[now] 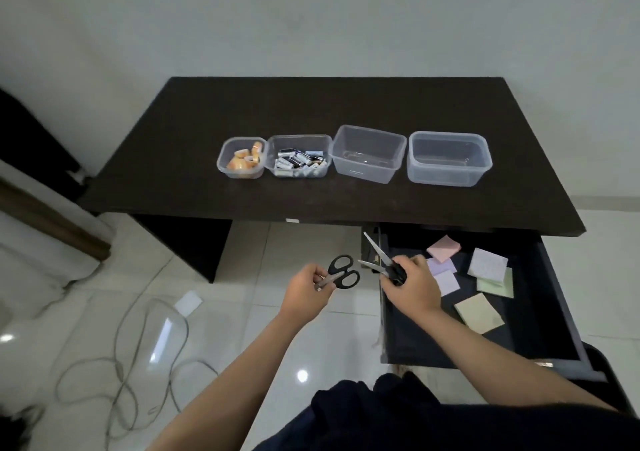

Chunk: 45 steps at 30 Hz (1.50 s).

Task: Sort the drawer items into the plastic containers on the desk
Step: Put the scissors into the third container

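Left hand (308, 289) grips one pair of black-handled scissors (337, 275) by the closed blades. Right hand (414, 286) holds a second pair (379, 260) by the handles, blades parted, at the open drawer (568, 312), where sticky-note pads (479, 312) lie. Four plastic containers stand on the counter (207, 118): tape rolls (244, 159), batteries (299, 163), two empty (369, 154).

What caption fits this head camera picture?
Each hand, left hand and right hand, holds scissors near the open drawer.
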Tool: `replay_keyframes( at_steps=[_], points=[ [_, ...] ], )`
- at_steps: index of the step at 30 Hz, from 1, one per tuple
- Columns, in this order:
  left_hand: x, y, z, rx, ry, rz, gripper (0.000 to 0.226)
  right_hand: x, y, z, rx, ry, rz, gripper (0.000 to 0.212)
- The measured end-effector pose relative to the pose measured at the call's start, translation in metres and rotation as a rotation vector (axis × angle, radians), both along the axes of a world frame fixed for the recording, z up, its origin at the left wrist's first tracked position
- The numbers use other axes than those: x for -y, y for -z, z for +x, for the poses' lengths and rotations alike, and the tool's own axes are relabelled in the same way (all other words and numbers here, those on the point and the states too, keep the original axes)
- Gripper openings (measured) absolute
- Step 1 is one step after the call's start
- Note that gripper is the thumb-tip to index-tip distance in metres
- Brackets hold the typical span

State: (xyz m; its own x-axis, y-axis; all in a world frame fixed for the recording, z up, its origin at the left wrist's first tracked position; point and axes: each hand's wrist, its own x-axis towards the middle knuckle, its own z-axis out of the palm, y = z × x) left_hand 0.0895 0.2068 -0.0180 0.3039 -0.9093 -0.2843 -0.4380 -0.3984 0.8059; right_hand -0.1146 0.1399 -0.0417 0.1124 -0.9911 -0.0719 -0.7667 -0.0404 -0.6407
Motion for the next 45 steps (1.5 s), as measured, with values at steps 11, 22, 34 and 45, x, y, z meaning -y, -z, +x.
replay_keyframes(
  at_steps=[11,22,34,45],
  points=[
    [0.067,-0.063,0.046,-0.010,0.024,-0.176,0.024,0.065,-0.080,0.053,0.049,0.113,-0.110,0.038],
    [0.209,-0.087,0.085,0.110,0.151,-0.218,0.024,0.194,-0.091,0.099,0.200,0.280,-0.148,0.030],
    [0.320,-0.067,0.089,0.084,0.295,-0.156,0.018,0.265,-0.047,0.086,-0.143,0.078,-0.131,0.031],
    [0.351,-0.050,0.066,0.133,0.564,-0.093,0.010,0.279,-0.041,0.074,-0.150,-0.168,0.015,0.030]
  ],
)
